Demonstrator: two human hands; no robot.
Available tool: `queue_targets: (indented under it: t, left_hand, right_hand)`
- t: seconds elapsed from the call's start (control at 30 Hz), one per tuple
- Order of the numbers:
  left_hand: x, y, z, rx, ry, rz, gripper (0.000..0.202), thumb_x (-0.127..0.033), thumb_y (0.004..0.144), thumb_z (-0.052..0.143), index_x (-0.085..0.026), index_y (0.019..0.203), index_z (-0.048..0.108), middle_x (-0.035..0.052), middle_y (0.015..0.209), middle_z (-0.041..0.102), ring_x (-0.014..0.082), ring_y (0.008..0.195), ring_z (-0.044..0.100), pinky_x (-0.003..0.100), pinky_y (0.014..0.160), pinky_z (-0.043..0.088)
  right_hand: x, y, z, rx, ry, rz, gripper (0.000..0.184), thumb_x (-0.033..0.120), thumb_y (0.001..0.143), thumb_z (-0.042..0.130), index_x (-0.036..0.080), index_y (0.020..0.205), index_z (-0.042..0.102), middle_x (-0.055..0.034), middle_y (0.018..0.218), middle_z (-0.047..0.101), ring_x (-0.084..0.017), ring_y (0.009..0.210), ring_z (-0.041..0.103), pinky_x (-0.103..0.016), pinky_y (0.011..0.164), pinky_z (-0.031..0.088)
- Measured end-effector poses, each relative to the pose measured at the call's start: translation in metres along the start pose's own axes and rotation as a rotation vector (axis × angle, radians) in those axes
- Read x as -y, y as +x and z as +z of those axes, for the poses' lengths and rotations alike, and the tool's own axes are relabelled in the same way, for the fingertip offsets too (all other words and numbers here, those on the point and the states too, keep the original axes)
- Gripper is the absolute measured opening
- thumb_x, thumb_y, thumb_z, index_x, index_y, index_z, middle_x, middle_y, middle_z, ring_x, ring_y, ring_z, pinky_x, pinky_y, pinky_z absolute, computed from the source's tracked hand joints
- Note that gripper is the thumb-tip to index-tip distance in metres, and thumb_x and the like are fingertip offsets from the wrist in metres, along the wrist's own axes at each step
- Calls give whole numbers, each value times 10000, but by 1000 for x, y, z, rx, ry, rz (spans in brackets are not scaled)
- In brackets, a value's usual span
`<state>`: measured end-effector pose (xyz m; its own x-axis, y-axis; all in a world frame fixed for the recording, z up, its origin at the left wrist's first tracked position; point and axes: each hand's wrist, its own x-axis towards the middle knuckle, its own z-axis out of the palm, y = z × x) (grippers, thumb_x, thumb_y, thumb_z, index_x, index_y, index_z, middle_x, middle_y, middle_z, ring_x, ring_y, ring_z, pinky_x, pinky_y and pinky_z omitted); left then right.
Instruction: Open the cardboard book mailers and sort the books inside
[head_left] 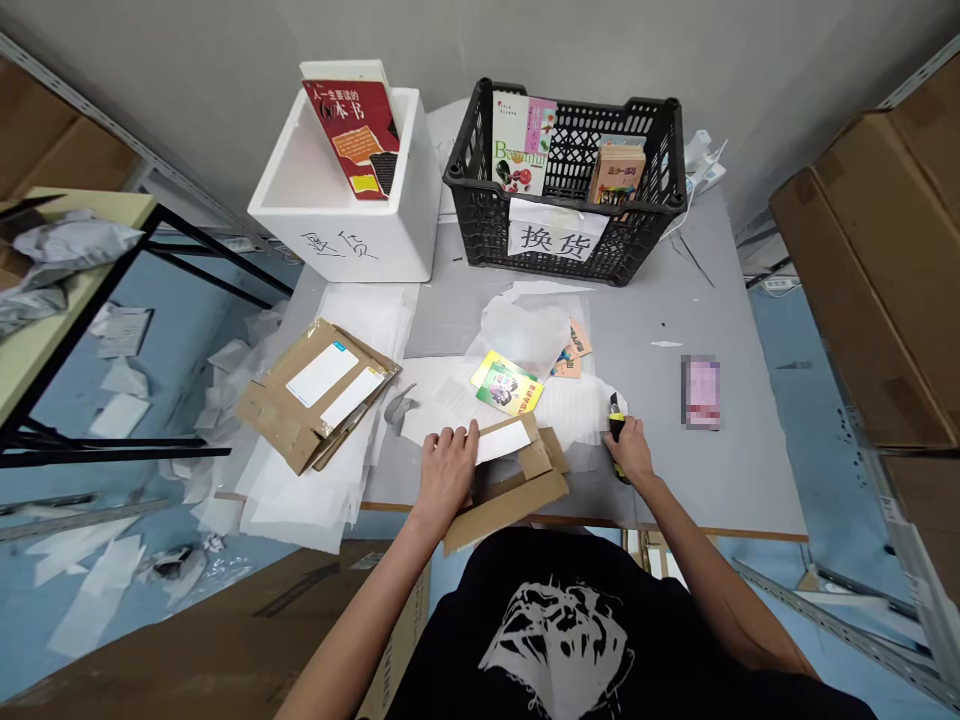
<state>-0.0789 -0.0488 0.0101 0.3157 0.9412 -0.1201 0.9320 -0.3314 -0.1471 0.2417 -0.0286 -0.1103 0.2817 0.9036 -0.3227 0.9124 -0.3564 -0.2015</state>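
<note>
One left hand [448, 465] at seven o'clock and one right hand [634, 452] at four shared one gray tabletop [727, 480] with one utility knife [616, 428] at four, one opened cardboard box [510, 510] near six and one blurred pink item [703, 392] at three. One white foam box [405, 245] stood at eleven o'clock, one black crate [634, 245] at one.

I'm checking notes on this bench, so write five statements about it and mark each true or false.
1. The left hand touches the opened cardboard box. True.
2. The right hand grips scissors. False: it grips a yellow-and-black cutter.
3. A paper sign hangs on the black crate. True.
4. The red book stands in the black crate. False: it stands in the white foam box.
5. The yellow-and-green booklet lies right of the cutter. False: it lies left of it.
</note>
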Motion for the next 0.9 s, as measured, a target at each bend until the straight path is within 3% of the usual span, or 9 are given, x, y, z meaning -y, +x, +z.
queue_targets:
  t: [0.1, 0.2, 0.27, 0.37, 0.57, 0.7, 0.9]
  left_hand:
    - [-3, 5, 12, -1, -32, -15, 493, -47, 864, 345, -137, 1343, 420, 140, 1130, 601, 256, 977, 545, 391, 799, 404]
    - [-10, 5, 26, 23, -94, 105, 543, -65, 869, 359, -216, 1390, 354, 100, 1214, 577, 229, 1006, 555, 363, 809, 432]
    - [-12, 2, 34, 61, -146, 157, 530, -99, 862, 405, -212, 1379, 370, 88, 1205, 591, 216, 1008, 567, 343, 810, 452]
    - [-11, -1, 44, 84, -224, 162, 525, -173, 832, 507, -172, 1348, 413, 94, 1220, 597, 211, 1041, 573, 330, 851, 470]
    - [-7, 3, 54, 40, -266, 167, 564, -155, 798, 545, -171, 1348, 421, 97, 1308, 555, 201, 1088, 578, 327, 893, 484]
    - [-9, 4, 55, 38, -253, 147, 551, -146, 806, 522, -160, 1348, 425, 96, 1318, 548, 200, 1063, 595, 329, 862, 501]
    - [-11, -3, 56, -4, -219, 174, 532, -131, 834, 452, -138, 1364, 407, 102, 1347, 518, 200, 1072, 586, 319, 829, 502]
  right_hand:
    - [3, -11, -30, 38, 117, -164, 455, 331, 883, 366, 154, 1303, 378, -132, 1123, 523, -231, 828, 602, -361, 688, 490]
    - [10, -29, -71, 151, 217, -510, 438, 339, 933, 304, 263, 1363, 336, -78, 1180, 539, -197, 952, 601, -322, 766, 497]
    - [16, -40, -97, 238, 209, -673, 445, 366, 944, 317, 310, 1386, 308, -55, 1220, 536, -180, 999, 593, -290, 761, 502]
    - [24, -49, -123, 303, 90, -850, 448, 383, 945, 343, 342, 1391, 319, -44, 1208, 558, -161, 888, 624, -262, 660, 504]
    - [30, -47, -121, 233, -230, -1146, 371, 274, 917, 443, 325, 1283, 479, -33, 1019, 629, -133, 684, 596, -232, 554, 419]
    - [38, -43, -113, 173, -320, -1179, 352, 244, 903, 470, 318, 1245, 502, -34, 985, 625, -118, 628, 557, -234, 536, 371]
    - [48, -41, -108, 126, -295, -1183, 341, 197, 911, 443, 293, 1233, 503, -51, 976, 623, -135, 707, 565, -241, 568, 358]
